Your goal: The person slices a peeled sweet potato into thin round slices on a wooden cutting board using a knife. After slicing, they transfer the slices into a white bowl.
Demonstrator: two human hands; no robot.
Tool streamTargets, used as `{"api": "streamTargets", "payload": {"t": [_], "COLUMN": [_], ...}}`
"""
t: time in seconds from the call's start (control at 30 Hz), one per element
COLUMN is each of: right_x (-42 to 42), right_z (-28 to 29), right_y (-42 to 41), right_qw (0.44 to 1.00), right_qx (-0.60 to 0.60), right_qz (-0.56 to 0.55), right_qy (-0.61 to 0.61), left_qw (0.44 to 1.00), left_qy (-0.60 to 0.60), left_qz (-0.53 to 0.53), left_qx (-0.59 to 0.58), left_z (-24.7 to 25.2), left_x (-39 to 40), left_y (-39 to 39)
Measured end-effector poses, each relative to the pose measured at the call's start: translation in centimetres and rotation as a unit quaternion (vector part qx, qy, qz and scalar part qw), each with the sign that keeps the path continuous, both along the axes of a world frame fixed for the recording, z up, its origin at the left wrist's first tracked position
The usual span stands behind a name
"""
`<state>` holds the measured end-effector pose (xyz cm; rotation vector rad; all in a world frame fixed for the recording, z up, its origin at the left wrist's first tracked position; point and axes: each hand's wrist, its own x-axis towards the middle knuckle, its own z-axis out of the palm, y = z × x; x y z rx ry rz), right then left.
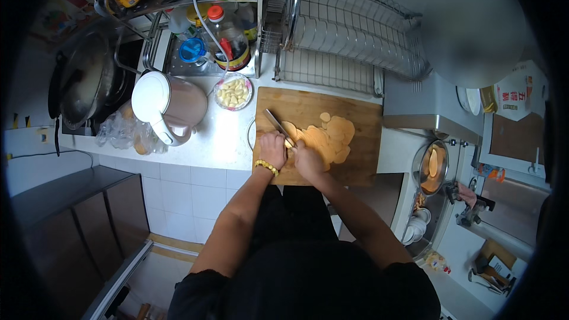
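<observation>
My right hand (308, 161) grips the handle of a kitchen knife (275, 122), whose blade slants up and left across the wooden cutting board (311, 103). Right beside the blade, my left hand (272, 149) presses down with curled fingers on a piece of orange root vegetable, mostly hidden beneath it. A yellow beaded bracelet (266, 167) circles that wrist. To the right of the knife, thin round slices of the orange root vegetable (340, 135) lie overlapped in a spread pile, some partly behind my right hand.
Peeled garlic cloves fill a small bowl (233, 92) left of the board. A white-lidded pitcher (178, 100) and plastic bags (129, 131) stand farther left. Behind is a wire dish rack (329, 69). At right, a metal bowl (418, 166) holds orange pieces by the sink (424, 235).
</observation>
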<state>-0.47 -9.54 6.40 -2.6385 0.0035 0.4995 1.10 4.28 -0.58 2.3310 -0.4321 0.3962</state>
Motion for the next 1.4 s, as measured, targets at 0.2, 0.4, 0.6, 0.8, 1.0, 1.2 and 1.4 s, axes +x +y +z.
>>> {"api": "streamTargets", "payload": {"t": [0.2, 0.4, 0.6, 0.8, 1.0, 1.2, 1.4], "right_x": [0.0, -0.8, -4.0, -3.5, -3.0, -1.9, -1.8], "right_z": [0.1, 2.9, 7.2, 7.5, 6.3, 0.0, -0.6], "right_y": [0.0, -0.3, -3.2, -2.4, -2.7, -0.1, -2.4], "right_qw": [1.0, 0.999, 0.997, 0.992, 0.998, 0.999, 0.998], "right_qx": [0.017, 0.019, 0.026, -0.022, 0.024, -0.02, 0.045], "right_qz": [-0.011, -0.012, -0.007, 0.023, 0.024, 0.016, -0.048], "right_qy": [-0.022, 0.024, 0.066, 0.118, 0.061, 0.029, -0.016], "left_qw": [0.996, 0.996, 0.996, 0.997, 0.996, 0.995, 0.996], "left_qy": [-0.036, -0.039, -0.02, -0.021, -0.02, -0.043, 0.015], "left_qz": [-0.007, -0.033, -0.015, -0.01, -0.004, 0.011, 0.014], "left_qx": [0.087, 0.074, 0.087, 0.08, 0.085, 0.093, 0.092], "left_z": [1.2, 0.0, 0.1, 0.0, 0.3, 0.1, 1.7], "left_x": [-0.3, -0.5, -0.7, -0.7, -0.6, -0.8, -0.3], "left_y": [1.9, 2.4, 2.3, 2.2, 2.0, 1.9, 1.3]}}
